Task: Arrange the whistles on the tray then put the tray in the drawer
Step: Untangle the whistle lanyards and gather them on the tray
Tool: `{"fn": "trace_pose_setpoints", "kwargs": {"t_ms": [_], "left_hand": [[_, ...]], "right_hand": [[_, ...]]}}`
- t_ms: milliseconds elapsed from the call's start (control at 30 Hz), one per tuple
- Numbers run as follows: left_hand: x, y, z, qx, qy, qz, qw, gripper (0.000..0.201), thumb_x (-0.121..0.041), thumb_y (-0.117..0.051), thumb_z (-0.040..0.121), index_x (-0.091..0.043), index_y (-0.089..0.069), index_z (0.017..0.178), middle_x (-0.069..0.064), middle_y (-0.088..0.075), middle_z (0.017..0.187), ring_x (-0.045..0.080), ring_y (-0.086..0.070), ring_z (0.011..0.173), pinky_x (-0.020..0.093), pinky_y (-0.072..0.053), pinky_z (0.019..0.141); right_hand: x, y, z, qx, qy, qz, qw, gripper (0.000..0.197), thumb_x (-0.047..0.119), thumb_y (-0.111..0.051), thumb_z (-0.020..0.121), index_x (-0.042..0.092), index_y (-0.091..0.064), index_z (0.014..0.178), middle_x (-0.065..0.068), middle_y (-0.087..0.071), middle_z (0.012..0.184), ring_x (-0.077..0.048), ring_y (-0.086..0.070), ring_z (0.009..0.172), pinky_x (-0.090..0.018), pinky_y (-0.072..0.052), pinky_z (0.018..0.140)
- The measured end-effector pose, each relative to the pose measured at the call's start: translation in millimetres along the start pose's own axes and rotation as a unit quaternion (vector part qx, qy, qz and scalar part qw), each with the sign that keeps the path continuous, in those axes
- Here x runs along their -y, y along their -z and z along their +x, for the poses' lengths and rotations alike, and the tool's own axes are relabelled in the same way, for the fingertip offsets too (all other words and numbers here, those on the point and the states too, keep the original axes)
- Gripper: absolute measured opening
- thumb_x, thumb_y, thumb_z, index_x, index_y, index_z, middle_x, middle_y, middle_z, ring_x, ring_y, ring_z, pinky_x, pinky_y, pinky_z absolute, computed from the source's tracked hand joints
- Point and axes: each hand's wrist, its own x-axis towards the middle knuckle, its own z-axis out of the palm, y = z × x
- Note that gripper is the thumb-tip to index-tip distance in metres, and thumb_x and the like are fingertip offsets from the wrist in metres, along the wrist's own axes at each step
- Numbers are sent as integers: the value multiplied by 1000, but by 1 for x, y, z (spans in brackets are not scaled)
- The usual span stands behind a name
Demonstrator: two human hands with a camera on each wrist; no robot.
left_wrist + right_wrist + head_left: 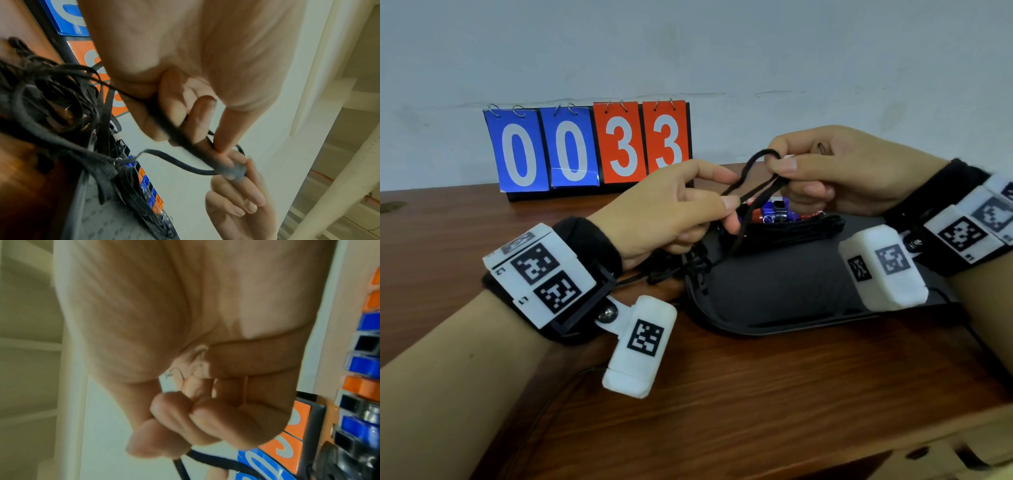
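A dark tray (791,291) lies on the wooden table. Blue, orange and black whistles (777,210) stand in a row along its far edge, their black cords bundled beside them. Above the tray both hands hold one black lanyard cord (753,164). My left hand (729,192) pinches it between thumb and fingers. My right hand (787,173) grips its loop. In the left wrist view the cord (180,160) runs from the left hand (185,121) to the right hand's fingers (242,194). In the right wrist view a small white piece (167,384) with a wire ring sits inside the curled right hand (174,418).
A flip scoreboard (589,147) reading 0033 stands against the wall behind the tray. Loose black cords (681,267) lie tangled at the tray's left edge. A pale drawer front (945,448) shows below the table's front edge at lower right.
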Motion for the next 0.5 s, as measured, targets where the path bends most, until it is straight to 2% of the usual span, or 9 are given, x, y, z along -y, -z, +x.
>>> {"fn": "trace_pose_setpoints", "kwargs": {"t_ms": [67,133,167,267,333,500], "left_hand": [[-1,3,-1,-3,-9,13,1000,36,-18,-58,100,-22,-51,136,-3,-70,73,6,-34,45,16,-27,41],[-1,6,-1,-5,-24,22,999,39,-17,-55,102,-24,-49,139,-10,-65,62,6,-32,46,16,-27,42],[-1,7,-1,-7,-29,21,999,39,-17,-56,102,-24,-50,140,-10,-65,62,6,-32,46,17,-27,42],[1,10,0,-27,-26,-1,999,37,-15,-60,99,-23,-57,135,0,-69,78,8,-32,44,17,-26,41],[4,13,1,-47,-21,-8,999,33,-14,-61,99,-20,-61,131,4,-67,79,7,-32,43,18,-25,40],[9,22,6,-129,-50,-48,989,20,-14,-60,100,-12,-68,118,0,-58,73,6,-31,39,19,-29,39]], "right_hand": [[-2,8,0,23,6,53,998,18,24,-56,98,9,-49,90,7,-45,53,-5,-30,45,-20,-29,50],[-5,15,0,52,3,100,994,25,32,-65,93,11,-51,91,9,-48,55,-4,-28,46,-19,-27,50],[-6,16,0,66,0,117,991,25,34,-68,91,13,-55,91,9,-49,55,-4,-27,46,-19,-27,50],[-10,19,1,100,-6,156,983,19,33,-69,91,16,-61,92,12,-51,55,-5,-25,46,-17,-27,50],[-10,23,1,102,-11,171,980,24,31,-69,91,14,-54,95,12,-51,54,-5,-22,46,-17,-26,49],[-10,32,0,86,-21,202,975,31,30,-68,93,17,-41,89,11,-51,55,-5,-21,45,-16,-28,49]]}}
